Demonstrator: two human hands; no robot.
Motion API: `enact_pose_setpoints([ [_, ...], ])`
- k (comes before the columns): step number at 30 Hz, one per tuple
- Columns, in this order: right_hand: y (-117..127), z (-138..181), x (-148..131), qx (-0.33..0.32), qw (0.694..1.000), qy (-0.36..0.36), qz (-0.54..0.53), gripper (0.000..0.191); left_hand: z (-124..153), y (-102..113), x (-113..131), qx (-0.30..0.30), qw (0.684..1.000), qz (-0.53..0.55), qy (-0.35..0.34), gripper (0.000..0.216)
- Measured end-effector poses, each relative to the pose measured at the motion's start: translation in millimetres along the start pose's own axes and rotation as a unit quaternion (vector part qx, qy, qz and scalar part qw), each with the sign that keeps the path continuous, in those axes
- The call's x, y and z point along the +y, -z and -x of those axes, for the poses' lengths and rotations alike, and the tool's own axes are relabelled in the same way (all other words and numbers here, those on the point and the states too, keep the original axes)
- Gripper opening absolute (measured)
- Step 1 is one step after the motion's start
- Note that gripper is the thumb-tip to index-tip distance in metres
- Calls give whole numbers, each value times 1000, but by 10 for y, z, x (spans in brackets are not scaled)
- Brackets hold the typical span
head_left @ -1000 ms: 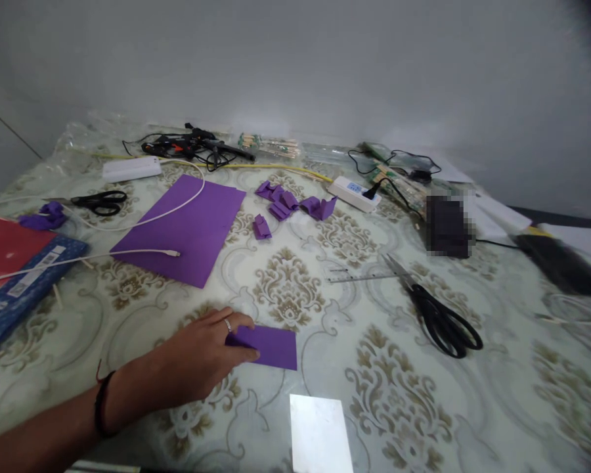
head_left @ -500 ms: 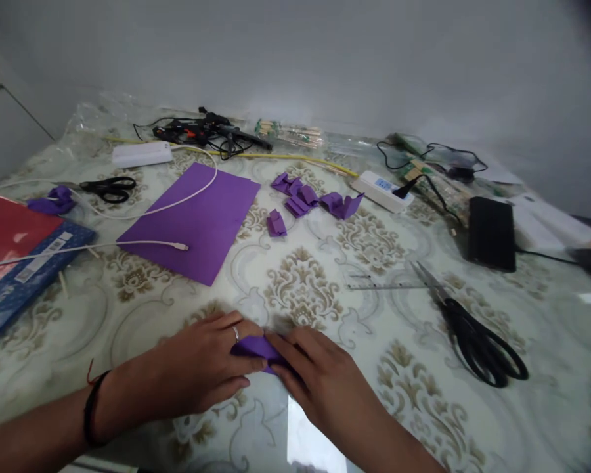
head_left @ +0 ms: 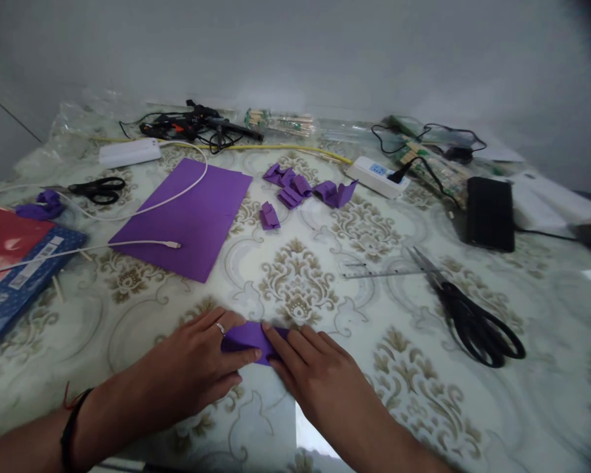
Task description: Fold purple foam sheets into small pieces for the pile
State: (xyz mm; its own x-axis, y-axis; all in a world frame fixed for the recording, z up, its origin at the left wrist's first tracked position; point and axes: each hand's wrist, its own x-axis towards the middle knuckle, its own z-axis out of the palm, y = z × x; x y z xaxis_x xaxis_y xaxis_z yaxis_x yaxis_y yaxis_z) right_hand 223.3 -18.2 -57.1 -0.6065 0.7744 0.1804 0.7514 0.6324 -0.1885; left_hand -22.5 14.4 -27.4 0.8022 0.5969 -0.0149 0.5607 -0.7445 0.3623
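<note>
A folded strip of purple paper lies on the patterned tablecloth close to me, between my hands. My left hand grips its left end, with the thumb along the near side and the fingers behind. On the right end, my right hand presses with its fingers and thumb, covering part of the strip. Several small folded purple pieces sit farther back, with one piece a little nearer. Flat purple sheets lie at the left, a white cable across them.
Black scissors lie at the right beside a clear ruler; smaller scissors are at the left. A power strip, black phone, glue gun and bagged sticks line the back. A red and blue packet is leftmost.
More of the purple strip shows between my hands, as the right-hand fingers have shifted along it. The whole view has moved slightly, so the table things appear a little farther left.
</note>
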Motion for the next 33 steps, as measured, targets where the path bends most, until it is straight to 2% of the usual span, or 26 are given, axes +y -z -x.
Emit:
enact_pose_setpoints([
  [4,27,124,49,20,1000,-10,20,34,107,-37,34,1,998,-46,33,50],
  [8,71,265,114,29,998,-26,39,40,292,-97,52,23,993,-87,75,55],
  [10,88,308,134,33,998,-32,40,44,385,-122,54,51,991,-108,66,50],
  [18,106,357,211,14,999,-33,-29,42,573,-137,101,54,991,-105,66,55],
  [22,189,328,230,6,997,-31,-70,39,434,-17,96,52,995,-66,45,62],
  [24,257,242,224,13,996,-25,-85,34,274,35,100,71,995,-46,55,69],
  [27,324,29,205,15,993,-23,-113,24,-11,49,102,68,993,-59,70,70],
  [28,325,-47,197,6,992,-29,-120,23,-97,38,97,54,994,-65,68,67],
  [30,285,-169,180,-14,991,-40,-123,28,-227,9,74,21,995,-54,75,47],
  [33,161,-240,157,-34,987,-50,-150,37,-297,-33,17,20,994,-3,104,32],
])
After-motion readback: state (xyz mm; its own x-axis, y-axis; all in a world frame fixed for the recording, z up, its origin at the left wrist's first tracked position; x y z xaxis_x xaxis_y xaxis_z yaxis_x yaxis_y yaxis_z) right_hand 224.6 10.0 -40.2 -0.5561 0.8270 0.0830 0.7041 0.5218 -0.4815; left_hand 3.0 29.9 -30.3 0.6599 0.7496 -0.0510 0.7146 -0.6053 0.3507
